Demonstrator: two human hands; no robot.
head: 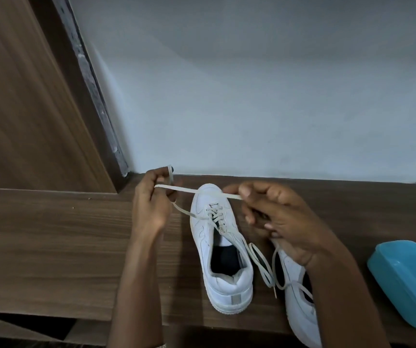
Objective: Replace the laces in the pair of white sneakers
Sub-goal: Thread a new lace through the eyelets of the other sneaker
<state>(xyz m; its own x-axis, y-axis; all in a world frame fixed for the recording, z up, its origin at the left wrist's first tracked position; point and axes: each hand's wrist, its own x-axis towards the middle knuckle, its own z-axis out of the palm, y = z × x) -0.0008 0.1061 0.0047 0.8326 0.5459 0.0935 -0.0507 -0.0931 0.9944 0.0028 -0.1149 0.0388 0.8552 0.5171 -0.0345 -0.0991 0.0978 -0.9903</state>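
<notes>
Wooden worktop (51, 247), brown grain, set against a pale wall (252, 96); dark wood panel (13, 96) stands at the left.

First sneaker (217, 249): white low-top, upright on the worktop at centre, toe toward the wall, heel toward the camera. Partly laced, with crossings visible in the eyelets over the tongue.

Lace (212, 193): flat and white, drawn taut above the toe of the first sneaker, running from one grip to the other. A second strand drops from the left grip to the eyelets.

Left grip (151, 199): bare hand left of the toe, fingers curled and pinching the lace, with a small loop of it standing above the fingertip.

Right grip (277, 217): bare hand right of the toe, thumb and forefinger nipping the other end of the taut span, remaining fingers curled under.

Second sneaker (299, 297): white, just right of the first, largely hidden by the right forearm.

Loose lace loops (262, 262) lie on the worktop between the two sneakers; cannot tell which shoe they belong to.

Blue plastic tub (407, 280) sits at the far right, apart from the shoes.
</notes>
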